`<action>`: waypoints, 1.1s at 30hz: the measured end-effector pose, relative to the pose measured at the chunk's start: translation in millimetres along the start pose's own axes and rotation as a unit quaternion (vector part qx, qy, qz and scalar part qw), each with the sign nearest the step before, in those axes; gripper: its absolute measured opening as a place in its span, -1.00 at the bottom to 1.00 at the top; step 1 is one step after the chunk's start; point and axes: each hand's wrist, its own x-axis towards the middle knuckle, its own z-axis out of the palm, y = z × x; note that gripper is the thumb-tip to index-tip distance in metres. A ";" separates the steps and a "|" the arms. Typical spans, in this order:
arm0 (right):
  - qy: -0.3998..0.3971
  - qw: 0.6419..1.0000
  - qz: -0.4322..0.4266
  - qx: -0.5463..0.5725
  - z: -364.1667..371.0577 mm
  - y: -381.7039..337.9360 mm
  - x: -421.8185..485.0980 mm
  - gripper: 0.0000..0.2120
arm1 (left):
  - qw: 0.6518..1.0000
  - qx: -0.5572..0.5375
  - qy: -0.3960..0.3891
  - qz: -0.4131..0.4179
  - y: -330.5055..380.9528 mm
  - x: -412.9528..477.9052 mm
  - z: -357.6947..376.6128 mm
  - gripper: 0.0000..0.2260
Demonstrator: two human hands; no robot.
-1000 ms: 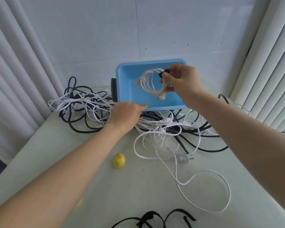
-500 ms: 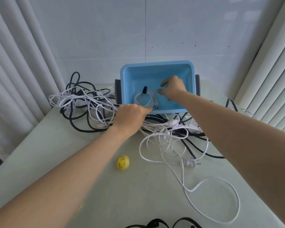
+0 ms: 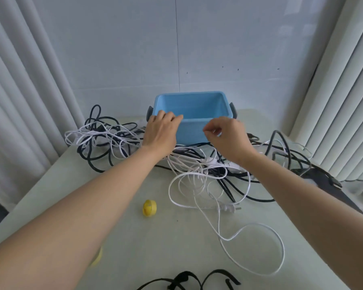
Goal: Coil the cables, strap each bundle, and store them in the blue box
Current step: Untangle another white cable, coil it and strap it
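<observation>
**Both hands free at the box, loose cables waiting**

- Blue box (image 3: 189, 95) stands at the far edge of the tabletop (image 3: 176, 248); its floor is hidden behind the near wall, so I cannot tell what it holds.
- Left hand (image 3: 160, 130): fingers laid flat over the near-left rim, gripping nothing. Likely steadying the box.
- Right hand (image 3: 228, 137): hovers just before the near wall, fingers loosely curled, nothing seen in them.
- Tangle of black and white cables (image 3: 105, 139) lies around the box front, uncoiled. One white plug (image 3: 228, 208) trails nearer, an easy end to start from.
- Yellow roll (image 3: 149, 207) and black straps (image 3: 189, 279) lie near, ready for binding.
- Judgement: most of the coiling remains.
</observation>
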 end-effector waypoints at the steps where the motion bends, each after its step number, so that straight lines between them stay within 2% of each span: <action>1: -0.013 1.000 0.002 0.007 1.2 1.9 -6.3 -0.89 | 1.000 0.006 -0.017 -0.007 1.2 3.8 -0.6 -0.45; 5: -0.053 0.998 -0.005 0.042 1.8 5.8 -29.5 -0.92 | 0.994 0.006 -0.110 -0.022 5.8 8.2 -5.1 -0.39; 7: -0.064 0.996 -0.017 0.054 -1.8 3.7 -40.8 -0.94 | 0.993 -0.031 -0.113 -0.028 8.4 0.0 -10.1 -0.36; 10: -0.075 0.994 -0.037 0.069 -9.8 -3.1 -56.6 -0.95 | 0.989 -0.140 -0.043 -0.030 12.2 -24.3 -20.9 -0.39; 14: -0.083 0.990 -0.067 0.093 -28.6 -26.9 -80.1 -0.97 | 0.962 -0.266 0.054 -0.010 17.2 -73.5 -44.7 -0.58; 18: -0.141 0.981 -0.057 0.121 -43.8 -53.1 -114.2 -0.98 | 0.937 -0.339 0.077 -0.022 27.1 -132.3 -73.9 -0.84; 20: -0.201 0.972 -0.049 0.112 -47.5 -59.6 -129.1 -0.97 | 0.925 -0.378 0.034 -0.031 33.4 -157.1 -89.0 -0.93; 23: -0.286 0.955 -0.039 0.073 -47.0 -62.5 -151.9 -0.92 | 0.893 -0.439 -0.099 -0.017 41.5 -189.2 -106.2 -0.98; 26: -0.330 0.942 -0.031 0.060 -47.1 -59.9 -169.7 -0.84 | 0.862 -0.460 -0.212 0.033 43.1 -212.3 -113.9 -0.82; 28: -0.327 0.943 -0.055 0.030 -44.3 -55.7 -173.9 -0.77 | 0.842 -0.444 -0.297 0.074 41.1 -219.8 -116.9 -0.71; 30: -0.274 0.959 -0.066 -0.001 -39.8 -49.5 -171.5 -0.72 | 0.829 -0.428 -0.344 0.106 39.7 -224.3 -116.1 -0.60; 33: -0.213 0.976 -0.020 -0.050 -35.7 -40.3 -167.4 -0.63 | 0.844 -0.422 -0.314 0.102 40.8 -225.6 -107.4 -0.67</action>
